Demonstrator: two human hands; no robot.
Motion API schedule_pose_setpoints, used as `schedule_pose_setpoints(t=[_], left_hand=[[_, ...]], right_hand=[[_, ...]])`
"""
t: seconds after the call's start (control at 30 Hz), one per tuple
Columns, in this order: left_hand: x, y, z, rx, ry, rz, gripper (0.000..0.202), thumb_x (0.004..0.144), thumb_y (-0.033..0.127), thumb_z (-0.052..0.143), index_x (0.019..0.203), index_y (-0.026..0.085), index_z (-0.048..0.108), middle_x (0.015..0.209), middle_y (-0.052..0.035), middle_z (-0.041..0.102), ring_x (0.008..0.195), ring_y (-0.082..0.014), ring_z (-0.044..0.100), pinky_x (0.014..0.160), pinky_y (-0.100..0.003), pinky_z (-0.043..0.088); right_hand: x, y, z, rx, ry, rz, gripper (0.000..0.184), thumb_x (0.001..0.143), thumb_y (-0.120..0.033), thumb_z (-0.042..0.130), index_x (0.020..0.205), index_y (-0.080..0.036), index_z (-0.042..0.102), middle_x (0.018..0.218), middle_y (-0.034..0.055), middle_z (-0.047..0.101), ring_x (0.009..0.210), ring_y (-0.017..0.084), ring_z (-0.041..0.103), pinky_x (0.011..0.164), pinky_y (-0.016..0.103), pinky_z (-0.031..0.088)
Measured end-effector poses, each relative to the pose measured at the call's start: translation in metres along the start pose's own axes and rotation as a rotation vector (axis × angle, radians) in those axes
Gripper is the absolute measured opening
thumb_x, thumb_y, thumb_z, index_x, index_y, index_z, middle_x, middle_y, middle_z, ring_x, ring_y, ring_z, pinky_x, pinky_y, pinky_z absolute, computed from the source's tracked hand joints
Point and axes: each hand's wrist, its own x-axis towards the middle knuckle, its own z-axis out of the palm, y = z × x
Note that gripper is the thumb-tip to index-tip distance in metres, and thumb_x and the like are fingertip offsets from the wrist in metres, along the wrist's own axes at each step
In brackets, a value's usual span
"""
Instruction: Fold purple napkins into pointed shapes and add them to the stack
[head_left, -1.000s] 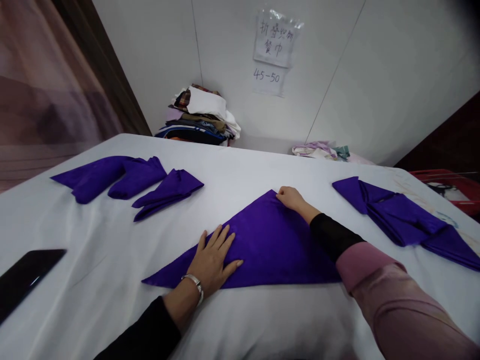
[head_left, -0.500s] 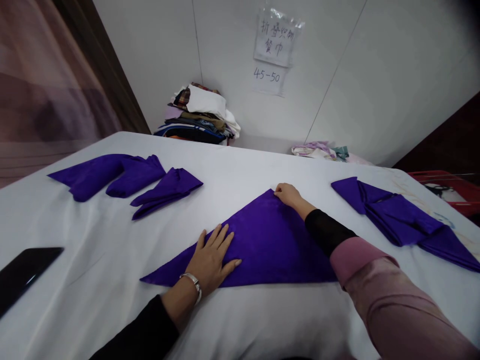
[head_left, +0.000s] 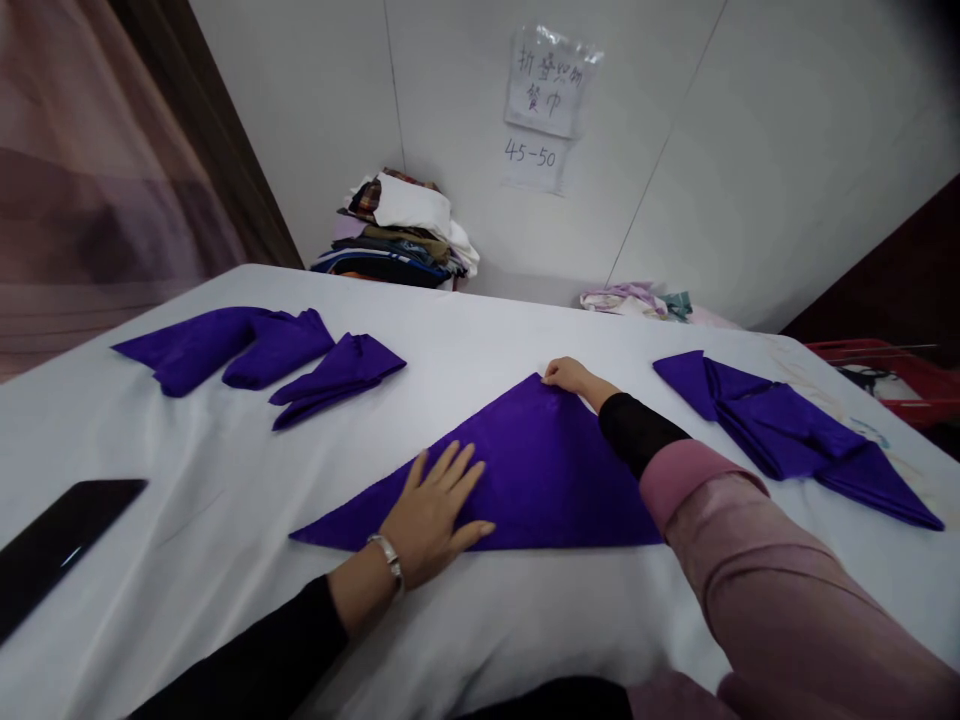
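A purple cloth napkin [head_left: 532, 470], folded into a flat triangle, lies in the middle of the white table [head_left: 225, 520]. My left hand [head_left: 435, 515] rests flat on its left part, fingers spread, a silver bracelet on the wrist. My right hand [head_left: 568, 375] is at the far tip of the triangle, fingers curled down onto the cloth's corner. My right arm, in a pink sleeve over a black cuff, crosses the napkin's right side and hides it.
Folded purple napkins [head_left: 259, 350] lie at the left, and a stack of purple cloths [head_left: 780, 430] at the right. A black phone [head_left: 60, 545] sits near the left front edge. Piled clothes [head_left: 401, 230] rest by the wall; a red basket [head_left: 900, 375] stands far right.
The view has shifted slightly. My right hand has slid a little farther away at the napkin's tip; my left hand stays flat on the cloth.
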Motion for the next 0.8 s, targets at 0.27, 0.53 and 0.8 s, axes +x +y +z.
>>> schedule_pose_setpoints(t=[0.27,0.53,0.8], left_hand=[[0.038,0.073,0.022,-0.184,-0.079,0.358,0.075,0.082,0.069,0.032,0.139,0.020,0.036,0.146,-0.0100,0.036,0.137,-0.0291,0.027,0.114,-0.051,0.014],[0.013,0.067,0.017,-0.211,-0.191,0.345,0.076,0.080,0.070,0.034,0.139,0.021,0.037,0.149,-0.0096,0.031,0.138,-0.0304,0.024,0.114,-0.054,0.014],[0.070,0.095,0.027,-0.285,-0.192,0.365,0.079,0.081,0.070,0.033,0.141,0.020,0.031,0.150,-0.0141,0.026,0.140,-0.0306,0.016,0.112,-0.059,0.007]], right_hand=[[-0.002,-0.002,-0.003,-0.030,-0.011,0.001,0.015,0.076,-0.025,0.066,0.086,-0.017,0.072,0.085,0.0042,0.072,0.072,0.013,0.063,0.059,0.018,0.041],[0.001,0.000,-0.001,-0.013,-0.012,-0.020,0.015,0.074,-0.022,0.066,0.087,-0.017,0.073,0.088,0.0052,0.072,0.079,0.015,0.064,0.063,0.020,0.042],[0.004,0.005,0.005,0.016,0.019,-0.020,0.018,0.074,-0.026,0.067,0.088,-0.017,0.073,0.089,0.0050,0.072,0.079,0.015,0.064,0.064,0.020,0.042]])
